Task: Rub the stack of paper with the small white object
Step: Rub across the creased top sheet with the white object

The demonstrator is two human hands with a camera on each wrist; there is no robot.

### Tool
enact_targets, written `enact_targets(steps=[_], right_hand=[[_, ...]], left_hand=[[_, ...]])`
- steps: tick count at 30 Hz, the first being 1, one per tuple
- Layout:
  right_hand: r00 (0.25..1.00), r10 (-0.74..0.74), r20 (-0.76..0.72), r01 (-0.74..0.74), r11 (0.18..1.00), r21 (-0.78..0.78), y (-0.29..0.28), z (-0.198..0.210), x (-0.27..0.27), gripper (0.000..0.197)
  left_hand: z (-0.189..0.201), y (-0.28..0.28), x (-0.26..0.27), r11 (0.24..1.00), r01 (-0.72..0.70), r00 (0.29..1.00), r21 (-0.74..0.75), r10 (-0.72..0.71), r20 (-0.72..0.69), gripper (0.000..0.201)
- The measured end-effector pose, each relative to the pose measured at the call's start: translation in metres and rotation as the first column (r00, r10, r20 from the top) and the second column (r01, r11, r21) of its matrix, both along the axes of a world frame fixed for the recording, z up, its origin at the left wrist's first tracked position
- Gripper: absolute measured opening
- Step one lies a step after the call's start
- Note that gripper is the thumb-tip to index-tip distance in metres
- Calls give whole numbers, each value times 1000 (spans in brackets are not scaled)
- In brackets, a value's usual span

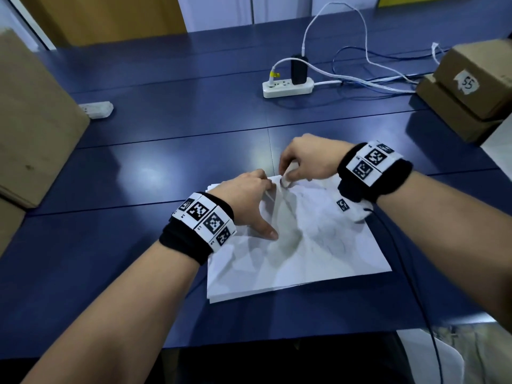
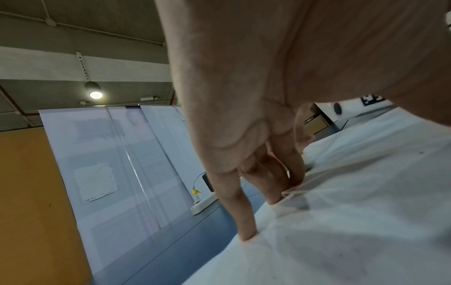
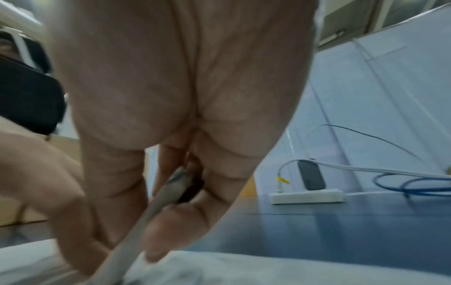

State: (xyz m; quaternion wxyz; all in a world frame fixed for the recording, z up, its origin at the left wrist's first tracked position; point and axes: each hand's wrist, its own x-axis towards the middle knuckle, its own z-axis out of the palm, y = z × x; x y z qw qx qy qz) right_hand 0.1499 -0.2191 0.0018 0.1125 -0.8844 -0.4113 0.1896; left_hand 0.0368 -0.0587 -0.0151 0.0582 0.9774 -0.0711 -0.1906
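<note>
A stack of white paper with grey smudges lies on the blue table in front of me. My left hand lies on its far left part, fingers straight and thumb spread, pressing the sheets down. In the left wrist view the fingertips touch the paper. My right hand pinches the small white object at the stack's far edge, its lower end on the paper. In the right wrist view that object looks greyish and blurred between thumb and fingers.
A white power strip with a black adapter and tangled cables sits beyond the paper. Cardboard boxes stand at the left and right. Another white strip lies at the left. A black cable runs past the paper's right side.
</note>
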Motion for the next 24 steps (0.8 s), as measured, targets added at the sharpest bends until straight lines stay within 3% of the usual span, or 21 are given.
enact_targets(steps=[4, 9, 14, 19, 24], right_hand=[[972, 175, -159, -192, 977, -97, 4, 2, -25, 12], [1000, -16, 9, 16, 1000, 10, 2, 0, 0, 11], [974, 179, -135, -193, 976, -99, 3, 3, -26, 13], [998, -44, 38, 44, 999, 9, -13, 1, 9, 12], [966, 115, -233, -147, 981, -129, -26, 4, -16, 12]], left_hand=[[-1, 1, 1, 1000, -17, 1000, -9, 17, -3, 88], [0, 0, 0, 1000, -12, 1000, 4, 12, -4, 100], [0, 0, 2, 1000, -27, 1000, -12, 27, -12, 86], [0, 1, -2, 1000, -10, 1000, -24, 10, 7, 89], [1, -1, -1, 1000, -15, 1000, -2, 15, 5, 96]])
